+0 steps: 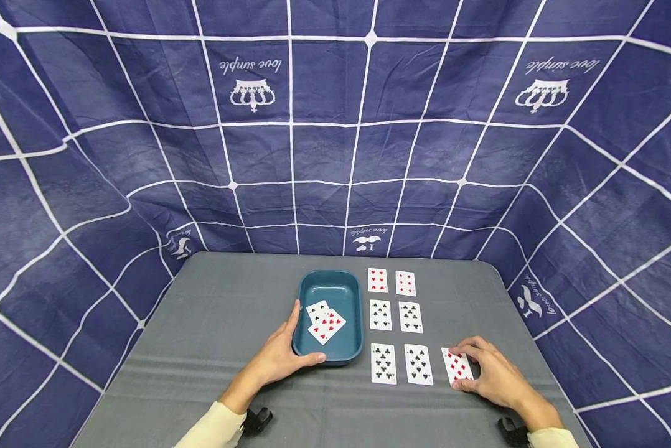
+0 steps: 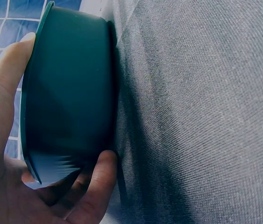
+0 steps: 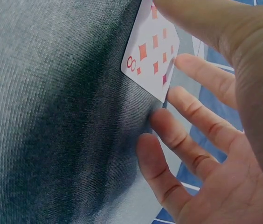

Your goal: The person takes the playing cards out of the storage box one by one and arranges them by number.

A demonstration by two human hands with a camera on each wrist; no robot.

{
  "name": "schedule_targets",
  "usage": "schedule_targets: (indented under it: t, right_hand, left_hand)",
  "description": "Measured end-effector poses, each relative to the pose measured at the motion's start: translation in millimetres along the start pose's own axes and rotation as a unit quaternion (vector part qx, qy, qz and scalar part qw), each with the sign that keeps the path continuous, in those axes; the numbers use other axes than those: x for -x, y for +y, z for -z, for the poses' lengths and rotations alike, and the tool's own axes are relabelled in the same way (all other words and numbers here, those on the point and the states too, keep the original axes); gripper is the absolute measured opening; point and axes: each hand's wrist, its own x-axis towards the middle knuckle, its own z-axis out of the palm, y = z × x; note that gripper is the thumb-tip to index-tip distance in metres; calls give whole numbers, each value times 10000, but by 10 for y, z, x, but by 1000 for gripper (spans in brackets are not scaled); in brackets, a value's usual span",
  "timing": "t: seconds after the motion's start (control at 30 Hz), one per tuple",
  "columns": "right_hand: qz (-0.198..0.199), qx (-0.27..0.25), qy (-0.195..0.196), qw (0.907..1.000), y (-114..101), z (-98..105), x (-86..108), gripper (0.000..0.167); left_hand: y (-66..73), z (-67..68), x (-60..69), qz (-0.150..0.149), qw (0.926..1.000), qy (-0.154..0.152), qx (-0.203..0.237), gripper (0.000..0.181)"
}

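Note:
My left hand [image 1: 278,354] holds a teal plastic tray [image 1: 361,317] at its near left corner, thumb on the front rim and fingers along the left side. In the left wrist view the thumb touches the rim of the tray [image 2: 71,79] and the fingers bend around its wall. Inside lie overlapping playing cards, a red heart card [image 1: 327,326] over a black one [image 1: 316,309]. My right hand [image 1: 495,373] grips the eight of diamonds [image 3: 155,51] between thumb and fingertips by its edges. Whether that card is lifted off the cloth I cannot tell.
Face-up cards lie in rows right of the tray: a heart card [image 1: 377,280] and a diamond card [image 1: 405,283] at the back, black cards [image 1: 380,315] in the middle, clubs [image 1: 383,364] and spades [image 1: 419,364] in front. Blue checked fabric [image 1: 324,149] walls the grey table [image 1: 229,280].

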Motion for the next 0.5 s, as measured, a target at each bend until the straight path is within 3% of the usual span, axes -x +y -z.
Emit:
schedule_targets:
  t: [0.3,0.5]
  right_hand:
    - [-169,-118,158,9997,-92,61,-96,66]
    - [-188,-186,307,9992,-248,129,-281,56]
  left_hand:
    - [0,0,29,-76,10000,-9,40,147]
    - [10,2,30,-18,10000,-23,70,147]
